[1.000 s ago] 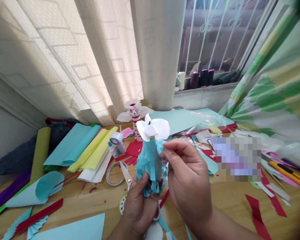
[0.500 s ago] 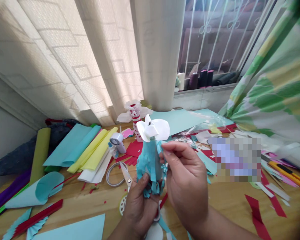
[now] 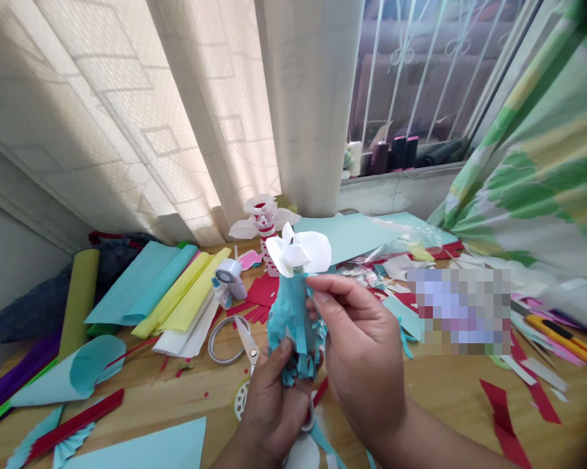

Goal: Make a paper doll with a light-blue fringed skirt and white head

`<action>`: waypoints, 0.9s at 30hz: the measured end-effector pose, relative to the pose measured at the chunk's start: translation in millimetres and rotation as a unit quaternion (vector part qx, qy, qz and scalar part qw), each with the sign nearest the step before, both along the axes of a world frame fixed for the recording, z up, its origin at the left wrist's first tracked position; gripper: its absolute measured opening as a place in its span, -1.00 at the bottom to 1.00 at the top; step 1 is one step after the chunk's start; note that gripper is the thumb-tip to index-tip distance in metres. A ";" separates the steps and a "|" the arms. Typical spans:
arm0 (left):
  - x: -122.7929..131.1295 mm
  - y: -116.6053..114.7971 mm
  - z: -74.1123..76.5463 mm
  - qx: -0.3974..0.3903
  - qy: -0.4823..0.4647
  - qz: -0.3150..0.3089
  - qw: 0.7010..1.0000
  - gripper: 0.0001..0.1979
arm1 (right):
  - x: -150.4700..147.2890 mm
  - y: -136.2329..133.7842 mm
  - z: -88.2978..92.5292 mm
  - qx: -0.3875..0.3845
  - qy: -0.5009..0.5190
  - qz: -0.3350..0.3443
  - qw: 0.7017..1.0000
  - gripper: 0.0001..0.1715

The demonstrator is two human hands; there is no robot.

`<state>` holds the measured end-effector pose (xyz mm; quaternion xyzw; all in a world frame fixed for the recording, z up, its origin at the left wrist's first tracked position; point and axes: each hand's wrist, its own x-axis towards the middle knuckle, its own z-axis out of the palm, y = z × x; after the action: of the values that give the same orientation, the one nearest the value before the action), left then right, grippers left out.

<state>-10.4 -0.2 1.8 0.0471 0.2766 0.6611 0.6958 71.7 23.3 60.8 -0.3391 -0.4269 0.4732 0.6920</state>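
I hold a small paper figure (image 3: 293,312) upright above the wooden table (image 3: 449,391). It is a tube covered in fringed blue paper strips, topped by a white paper flower (image 3: 299,254). My left hand (image 3: 273,407) grips its lower end, fingers closed round it. My right hand (image 3: 361,358) pinches the fringed blue strip against the tube's upper right side, just under the flower.
Scissors (image 3: 247,342) and a tape ring (image 3: 223,339) lie just behind my hands. Blue, yellow and white paper sheets (image 3: 171,293) lie at the left, with a tape dispenser (image 3: 229,277). A red-and-white paper figure (image 3: 264,228) stands by the curtain. Red and blue scraps litter the right side.
My right hand has slid slightly left, pressing the blue strip closer to the tube. The left hand and figure have hardly moved.
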 end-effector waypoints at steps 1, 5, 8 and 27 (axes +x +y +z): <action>-0.1 0.5 -0.6 0.005 0.003 -0.001 1.000 -0.68 | 0.3 0.0 0.7 0.005 -0.005 -0.004 1.000 -0.85; -0.4 1.2 -2.1 0.016 0.015 -0.003 1.000 -0.67 | 1.6 -0.6 3.2 -0.004 0.003 0.004 1.000 -0.85; -0.3 0.7 -1.6 0.013 0.015 -0.008 1.000 -0.71 | 2.3 -0.3 4.9 -0.023 0.058 0.036 0.997 -0.89; -1.8 0.0 -2.9 -0.008 -0.014 -0.001 1.000 -0.87 | 17.5 3.2 19.3 -0.081 0.204 0.128 0.967 -0.92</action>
<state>-12.2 -0.2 -1.1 0.0323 0.2723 0.6589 0.7004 89.2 26.5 80.1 -0.2326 -0.2764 0.6501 0.6685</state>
